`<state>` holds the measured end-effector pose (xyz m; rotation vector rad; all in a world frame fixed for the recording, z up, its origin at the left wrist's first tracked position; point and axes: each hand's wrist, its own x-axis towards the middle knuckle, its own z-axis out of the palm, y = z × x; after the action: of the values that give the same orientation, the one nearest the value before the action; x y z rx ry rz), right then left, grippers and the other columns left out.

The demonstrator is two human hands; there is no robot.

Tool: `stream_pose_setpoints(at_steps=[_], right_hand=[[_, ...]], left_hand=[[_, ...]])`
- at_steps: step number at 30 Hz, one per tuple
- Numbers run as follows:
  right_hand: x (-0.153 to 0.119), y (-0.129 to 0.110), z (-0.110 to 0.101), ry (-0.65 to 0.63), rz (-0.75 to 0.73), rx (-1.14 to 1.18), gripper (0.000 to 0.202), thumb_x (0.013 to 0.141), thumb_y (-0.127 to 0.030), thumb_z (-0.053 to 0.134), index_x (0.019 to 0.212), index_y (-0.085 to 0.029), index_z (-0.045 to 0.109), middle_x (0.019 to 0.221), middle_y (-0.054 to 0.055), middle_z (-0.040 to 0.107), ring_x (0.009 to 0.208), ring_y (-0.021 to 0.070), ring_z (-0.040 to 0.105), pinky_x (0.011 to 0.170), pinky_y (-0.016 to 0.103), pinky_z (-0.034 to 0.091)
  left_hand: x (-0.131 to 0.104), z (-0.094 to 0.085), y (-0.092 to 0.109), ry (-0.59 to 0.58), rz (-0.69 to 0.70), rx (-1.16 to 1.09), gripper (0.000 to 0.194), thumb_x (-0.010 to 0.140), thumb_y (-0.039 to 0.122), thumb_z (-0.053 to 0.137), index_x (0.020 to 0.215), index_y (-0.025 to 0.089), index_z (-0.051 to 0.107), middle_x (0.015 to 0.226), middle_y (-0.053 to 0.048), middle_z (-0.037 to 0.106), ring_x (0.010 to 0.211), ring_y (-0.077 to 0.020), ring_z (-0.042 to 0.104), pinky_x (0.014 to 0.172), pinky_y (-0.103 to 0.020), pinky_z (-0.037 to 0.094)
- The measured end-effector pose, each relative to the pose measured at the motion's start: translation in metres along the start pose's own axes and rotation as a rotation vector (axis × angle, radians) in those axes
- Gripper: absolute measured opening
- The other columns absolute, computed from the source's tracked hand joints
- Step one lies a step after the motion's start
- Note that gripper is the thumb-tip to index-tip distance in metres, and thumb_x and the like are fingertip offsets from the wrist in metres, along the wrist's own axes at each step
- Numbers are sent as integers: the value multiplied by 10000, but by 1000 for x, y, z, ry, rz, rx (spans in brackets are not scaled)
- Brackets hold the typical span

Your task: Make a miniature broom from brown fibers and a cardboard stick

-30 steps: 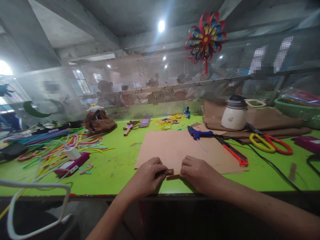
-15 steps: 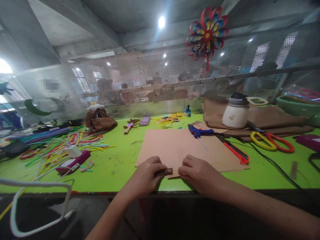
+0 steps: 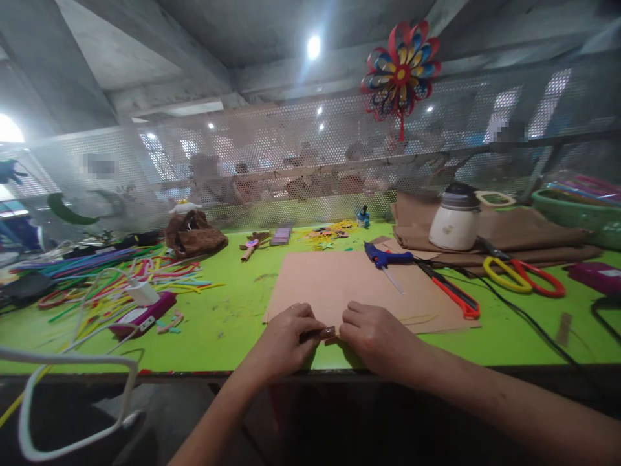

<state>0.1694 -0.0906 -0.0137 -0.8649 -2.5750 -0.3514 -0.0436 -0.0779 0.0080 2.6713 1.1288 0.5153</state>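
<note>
My left hand [image 3: 290, 335] is closed over a small, shiny brown rolled piece [image 3: 328, 332], whose end sticks out past the fingertips. A short flap of lighter brown material shows just below it. Close on the right, my right hand [image 3: 371, 333] has its fingers curled together at that flap; what lies inside them is hidden. Both hands rest at the near edge of a flat brown sheet [image 3: 320, 278]. On the sheet lie a blue glue gun [image 3: 388, 256] and a red-handled cutter [image 3: 453, 294].
Yellow-and-red-handled scissors [image 3: 509, 275], a white jar [image 3: 453, 223] and folded brown cloth [image 3: 524, 230] are at the right. Pipe cleaners [image 3: 165, 275], a purple power strip [image 3: 145, 315] and a brown fuzzy piece [image 3: 194, 236] lie left. A black cord [image 3: 528, 323] crosses the right side.
My right hand has shifted slightly left, narrowing the gap to my left hand. Less of the brown flap shows between them. My left hand has barely moved.
</note>
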Motion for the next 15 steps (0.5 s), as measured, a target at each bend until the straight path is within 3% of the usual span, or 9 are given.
stream_pose_setpoints(at_steps=[15], right_hand=[[9, 7, -5, -103, 141, 122, 189, 889, -140, 481, 724, -145, 572, 743, 48, 594, 703, 154, 517, 590, 274, 305]], left_hand=[[-1, 0, -1, 7, 0, 11, 225, 865, 225, 505, 959, 215, 710, 855, -55, 586, 864, -180, 530, 728, -270, 409]])
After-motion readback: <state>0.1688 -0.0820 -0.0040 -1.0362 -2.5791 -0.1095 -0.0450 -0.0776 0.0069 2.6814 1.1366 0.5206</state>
